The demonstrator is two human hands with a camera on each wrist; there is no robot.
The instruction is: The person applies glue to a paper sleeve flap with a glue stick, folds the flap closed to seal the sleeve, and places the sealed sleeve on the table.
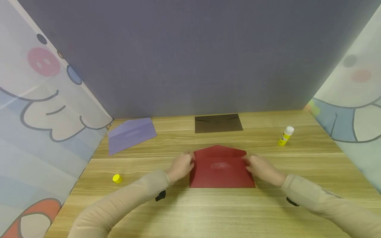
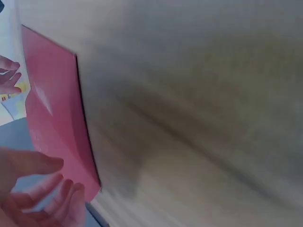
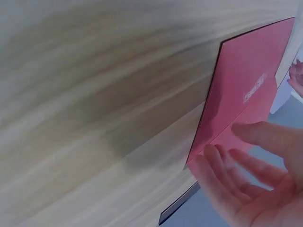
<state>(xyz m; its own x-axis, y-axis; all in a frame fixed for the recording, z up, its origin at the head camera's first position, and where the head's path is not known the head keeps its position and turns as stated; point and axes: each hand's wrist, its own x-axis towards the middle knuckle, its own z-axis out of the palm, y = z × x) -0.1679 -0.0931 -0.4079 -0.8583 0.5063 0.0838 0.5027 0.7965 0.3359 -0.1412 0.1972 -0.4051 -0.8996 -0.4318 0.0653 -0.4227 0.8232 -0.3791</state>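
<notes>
A red envelope point(image 1: 221, 177) lies on the table with its flap point(image 1: 218, 151) spread out at the far side and a pale, shiny patch on its body. At its left edge, near the flap's fold, is my left hand point(image 1: 180, 167). The left wrist view shows that thumb and the loosely bent fingers point(image 2: 75, 203) apart, nothing pinched between them. Across from it, my right hand point(image 1: 265, 168) is by the right edge, fingertips overlapping the flap's corner. In the right wrist view its thumb point(image 3: 258, 135) and fingers are spread, with a gap between.
A purple envelope point(image 1: 131, 135) lies at the back left, its flap raised. Against the back panel point(image 1: 208, 59) is a dark brown envelope point(image 1: 218, 125). A yellow glue stick point(image 1: 285, 137) with a white end stands at right; its yellow cap point(image 1: 117, 178) sits at left.
</notes>
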